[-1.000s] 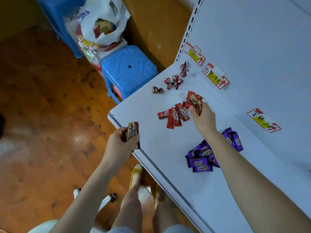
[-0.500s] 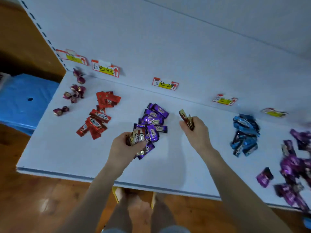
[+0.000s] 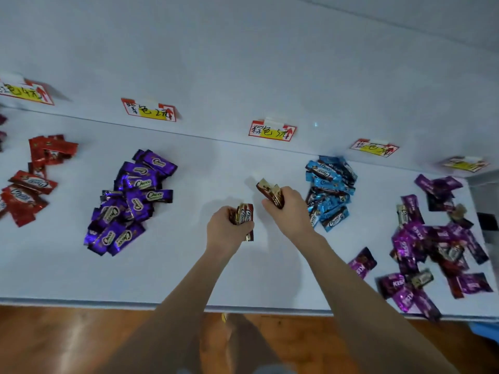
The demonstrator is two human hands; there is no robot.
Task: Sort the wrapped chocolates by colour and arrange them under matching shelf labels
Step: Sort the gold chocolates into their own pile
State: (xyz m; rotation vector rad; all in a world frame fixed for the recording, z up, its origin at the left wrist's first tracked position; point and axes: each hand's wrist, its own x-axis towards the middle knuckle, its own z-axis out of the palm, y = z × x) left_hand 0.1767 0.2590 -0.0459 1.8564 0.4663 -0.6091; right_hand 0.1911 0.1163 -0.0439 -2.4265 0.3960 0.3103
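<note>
Left hand & right hand are moving right past purple pile, each gripping brown chocs; we're nearing brown label at 12 o'clock; mixed heap, 3 o'clock, unsorted.

Both arms are bare and reach forward from the bottom of the view. The left arm comes up from the lower middle and leans a little to the right. The left hand is curled, with its back facing up. It grips a bunch of chocolates that sticks out past the thumb and fingers. The right arm comes in from the lower right and slants up to the left. The right hand is a bit farther forward than the left one. Its fingers are curled round a few more chocolates, which poke out at the far side of the hand. The two hands are near each other but do not touch.
</note>
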